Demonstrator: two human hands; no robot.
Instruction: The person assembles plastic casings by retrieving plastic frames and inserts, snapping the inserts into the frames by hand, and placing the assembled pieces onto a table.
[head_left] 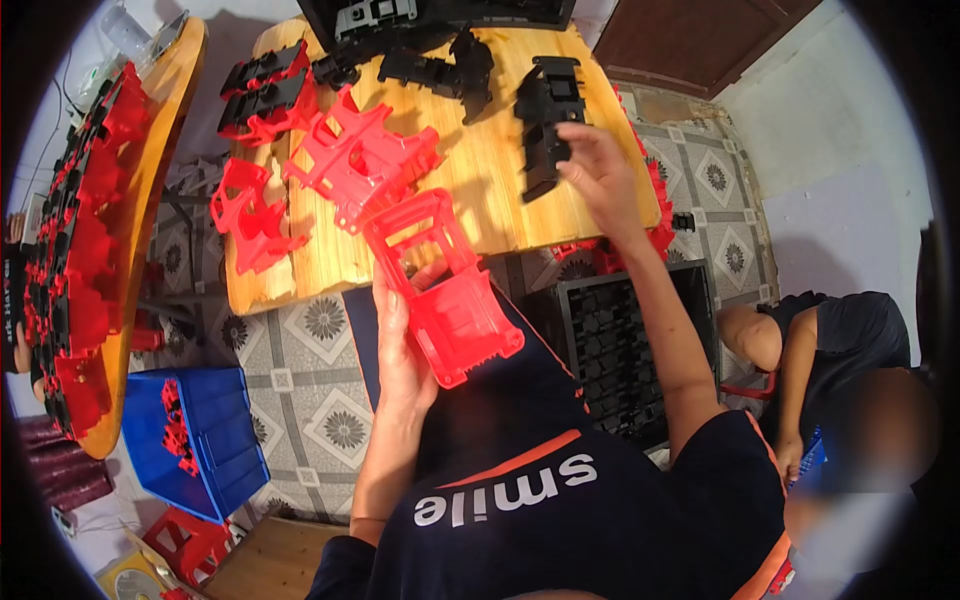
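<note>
Currently, one red frame (462, 322) is held up by the left hand (397, 325) just off the near edge of the table (510, 215), its upper end overlapping the edge in view; it is gripped from the left side and from behind, the thumb laid along its side and a fingertip seen through its opening; the frame is tilted, with its open end toward the table and its solid panel toward the body. The right hand (603, 180) is raised over the right side of the table, its thumb and fingers parted in a loose, open curl beside a long black part (547, 125); whether that part is touched cannot be told. Left of the table's middle, a cluster of red frames (365, 160) is seen; nearer the left edge, a separate red frame (250, 215) is laid, and toward the far left corner red-and-black assemblies (265, 95) are grouped; more black parts (435, 72) are placed near the far edge, where a black bin (470, 12) is set. Below the near right corner, a black crate (551, 320) is filled with dark parts; to the left, red pieces (175, 430) are contained in a blue bin (235, 440), and a second table (165, 120) is lined with red-and-black units (90, 240); at the right, another person (850, 335) is seen.
</note>
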